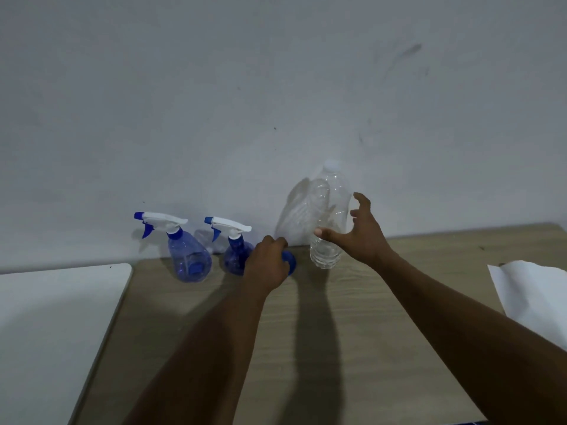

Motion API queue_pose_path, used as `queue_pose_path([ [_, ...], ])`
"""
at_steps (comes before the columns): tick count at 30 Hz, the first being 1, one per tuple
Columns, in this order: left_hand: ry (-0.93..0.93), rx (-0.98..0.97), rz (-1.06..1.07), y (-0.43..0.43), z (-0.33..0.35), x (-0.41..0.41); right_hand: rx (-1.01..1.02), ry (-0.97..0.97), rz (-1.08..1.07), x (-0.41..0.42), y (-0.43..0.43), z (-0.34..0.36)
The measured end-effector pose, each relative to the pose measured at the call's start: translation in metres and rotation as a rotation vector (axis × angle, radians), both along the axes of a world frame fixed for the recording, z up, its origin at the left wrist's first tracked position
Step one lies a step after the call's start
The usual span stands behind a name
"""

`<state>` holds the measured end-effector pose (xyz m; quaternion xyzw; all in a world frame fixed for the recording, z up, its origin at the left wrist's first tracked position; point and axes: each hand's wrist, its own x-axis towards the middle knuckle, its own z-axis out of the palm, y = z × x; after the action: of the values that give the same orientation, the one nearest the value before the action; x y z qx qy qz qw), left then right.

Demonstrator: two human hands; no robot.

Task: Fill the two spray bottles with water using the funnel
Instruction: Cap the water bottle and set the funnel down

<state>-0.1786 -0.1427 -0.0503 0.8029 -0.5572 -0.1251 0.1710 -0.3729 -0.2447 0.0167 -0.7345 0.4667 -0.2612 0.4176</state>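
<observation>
- Your left hand (267,265) lies on the wooden table (337,332), fingers curled over the blue funnel (290,262) and gripping it. Only the funnel's right edge shows past the knuckles.
- Your right hand (362,237) is released: fingers spread, thumb across the front of the clear water bottle (329,210), the other fingers apart from its right side.
- The water bottle stands upright near the wall (245,87), with its white cap on.
- The far-left spray bottle (188,256) and the second spray bottle (234,256) stand upright side by side against the wall, trigger heads fitted (both nozzles point left).
- The second spray bottle sits just beside your left hand; whether they touch cannot be told.
- A white sheet (530,299) lies at the table's right edge, and a white panel (55,317) adjoins the left edge.
</observation>
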Motion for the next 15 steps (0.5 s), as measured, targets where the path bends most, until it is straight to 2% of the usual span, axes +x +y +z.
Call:
queue_pose_path([
  [6, 0.064, -0.066, -0.032, 0.046, 0.000, -0.031, 0.028, 0.113, -0.146, -0.044, 0.052, -0.023],
  [15, 0.187, -0.002, -0.255, 0.068, 0.003, -0.099, 0.087, 0.362, -0.228, -0.133, 0.124, -0.043],
])
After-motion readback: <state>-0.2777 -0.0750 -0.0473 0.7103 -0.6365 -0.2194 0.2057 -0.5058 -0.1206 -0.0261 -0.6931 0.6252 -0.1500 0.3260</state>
